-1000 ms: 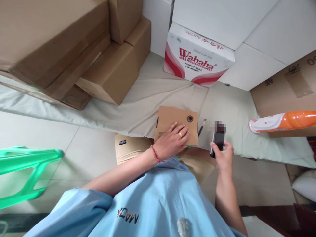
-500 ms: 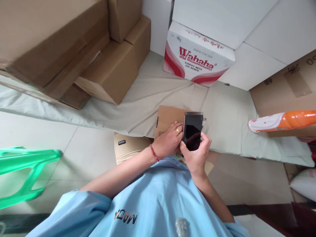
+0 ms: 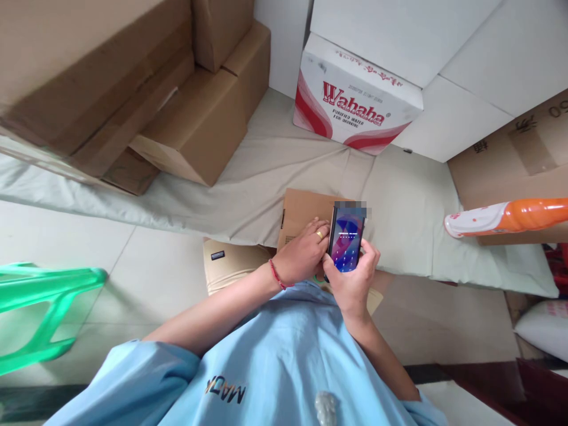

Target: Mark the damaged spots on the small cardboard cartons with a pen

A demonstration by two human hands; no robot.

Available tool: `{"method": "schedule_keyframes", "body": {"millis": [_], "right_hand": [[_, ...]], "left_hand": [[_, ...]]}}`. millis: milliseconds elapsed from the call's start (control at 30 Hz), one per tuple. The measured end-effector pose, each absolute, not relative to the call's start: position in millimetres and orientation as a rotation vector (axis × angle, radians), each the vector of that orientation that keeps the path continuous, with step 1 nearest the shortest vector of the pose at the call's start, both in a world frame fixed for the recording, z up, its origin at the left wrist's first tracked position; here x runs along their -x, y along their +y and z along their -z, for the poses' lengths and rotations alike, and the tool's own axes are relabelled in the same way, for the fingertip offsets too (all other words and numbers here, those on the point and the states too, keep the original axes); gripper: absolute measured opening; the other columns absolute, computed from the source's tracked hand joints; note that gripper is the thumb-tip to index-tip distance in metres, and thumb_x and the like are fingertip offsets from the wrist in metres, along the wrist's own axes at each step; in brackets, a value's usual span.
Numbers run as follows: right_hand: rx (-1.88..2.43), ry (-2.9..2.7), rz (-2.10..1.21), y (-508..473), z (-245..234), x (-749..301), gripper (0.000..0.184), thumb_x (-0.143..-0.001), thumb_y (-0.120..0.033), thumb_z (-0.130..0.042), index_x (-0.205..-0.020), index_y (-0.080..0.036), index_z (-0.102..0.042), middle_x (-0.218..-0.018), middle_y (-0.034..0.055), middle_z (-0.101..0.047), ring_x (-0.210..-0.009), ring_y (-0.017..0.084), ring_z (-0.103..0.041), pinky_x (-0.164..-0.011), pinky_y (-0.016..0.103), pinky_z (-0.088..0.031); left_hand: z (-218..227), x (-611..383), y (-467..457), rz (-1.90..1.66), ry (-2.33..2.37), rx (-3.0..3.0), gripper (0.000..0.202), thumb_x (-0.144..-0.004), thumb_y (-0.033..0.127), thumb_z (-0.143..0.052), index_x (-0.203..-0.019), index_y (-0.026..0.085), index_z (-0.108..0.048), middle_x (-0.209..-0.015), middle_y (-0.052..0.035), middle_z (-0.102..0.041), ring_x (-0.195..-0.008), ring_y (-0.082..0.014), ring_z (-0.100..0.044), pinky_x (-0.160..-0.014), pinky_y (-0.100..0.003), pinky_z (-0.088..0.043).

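My right hand (image 3: 355,281) grips a smartphone (image 3: 346,245), thumb along one side and fingers along the other. The phone's screen is lit and shows a lock screen with a number pad; its top is blurred out. Just to the left, my left hand (image 3: 304,251), with a ring and a red bracelet, lies on a brown cardboard box (image 3: 306,206), its fingers reaching towards the phone's edge. Part of those fingers is hidden behind the phone. The box sits at the edge of the cloth-covered surface (image 3: 399,207), above my lap.
Brown cartons (image 3: 190,124) are stacked at the back left. A white and red Wahaha water carton (image 3: 355,100) stands at the back, near white boxes (image 3: 399,29). An orange bottle-shaped object (image 3: 510,218) juts in from the right. A green plastic stool (image 3: 48,307) is on the floor at left.
The phone's screen was dark and is now lit with a number pad. Both hands have stayed in place; the view has shifted very slightly.
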State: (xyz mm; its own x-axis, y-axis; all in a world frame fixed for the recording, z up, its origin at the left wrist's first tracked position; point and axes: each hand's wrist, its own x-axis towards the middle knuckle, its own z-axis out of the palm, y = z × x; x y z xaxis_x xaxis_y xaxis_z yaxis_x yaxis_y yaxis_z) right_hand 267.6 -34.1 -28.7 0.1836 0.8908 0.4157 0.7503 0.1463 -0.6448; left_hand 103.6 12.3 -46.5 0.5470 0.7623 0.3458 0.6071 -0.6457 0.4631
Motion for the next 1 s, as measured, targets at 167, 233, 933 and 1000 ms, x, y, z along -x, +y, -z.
{"method": "schedule_keyframes", "body": {"millis": [167, 233, 933, 1000], "right_hand": [[1.624, -1.581, -0.242, -35, 33, -277, 0.077, -0.081, -0.055, -0.086, -0.139, -0.021, -0.050, -0.132, 0.0152, -0.057, -0.123, 0.033, -0.062, -0.107, 0.055, -0.055], [1.665, -1.543, -0.243, -32, 38, -291, 0.080, -0.080, -0.061, -0.085, -0.140, -0.021, -0.049, -0.133, 0.0158, -0.056, -0.123, 0.033, -0.062, -0.107, 0.057, -0.055], [2.555, -1.253, -0.156, 17, 70, -464, 0.093, -0.064, -0.055, -0.085, -0.138, -0.004, -0.059, -0.135, 0.0324, -0.057, -0.135, 0.051, -0.051, -0.117, 0.065, -0.042], [2.500, -1.335, -0.090, 22, 70, -464, 0.083, -0.068, -0.053, -0.083, -0.134, -0.006, -0.063, -0.138, 0.0323, -0.057, -0.139, 0.052, -0.048, -0.121, 0.068, -0.036]], "left_hand": [[47, -104, 11, -0.763, 1.136, -2.471, 0.040, -0.100, 0.021, -0.064, -0.137, 0.006, -0.066, -0.144, -0.0262, -0.066, -0.147, -0.0382, -0.059, -0.132, -0.065, -0.045], [48, -104, 11, -0.762, 1.137, -2.447, 0.047, -0.101, 0.031, -0.070, -0.140, 0.004, -0.064, -0.147, -0.0283, -0.064, -0.149, -0.0399, -0.058, -0.132, -0.065, -0.044], [36, -14, -29, -0.916, 1.955, -1.481, 0.037, -0.100, 0.055, -0.055, -0.102, 0.022, -0.070, -0.099, -0.0073, -0.075, -0.085, -0.0226, -0.075, -0.077, -0.034, -0.062], [44, -6, -40, -0.797, 1.987, -1.355, 0.042, -0.098, 0.063, -0.053, -0.098, 0.024, -0.067, -0.092, -0.0064, -0.076, -0.083, -0.0250, -0.075, -0.074, -0.034, -0.060]]}}
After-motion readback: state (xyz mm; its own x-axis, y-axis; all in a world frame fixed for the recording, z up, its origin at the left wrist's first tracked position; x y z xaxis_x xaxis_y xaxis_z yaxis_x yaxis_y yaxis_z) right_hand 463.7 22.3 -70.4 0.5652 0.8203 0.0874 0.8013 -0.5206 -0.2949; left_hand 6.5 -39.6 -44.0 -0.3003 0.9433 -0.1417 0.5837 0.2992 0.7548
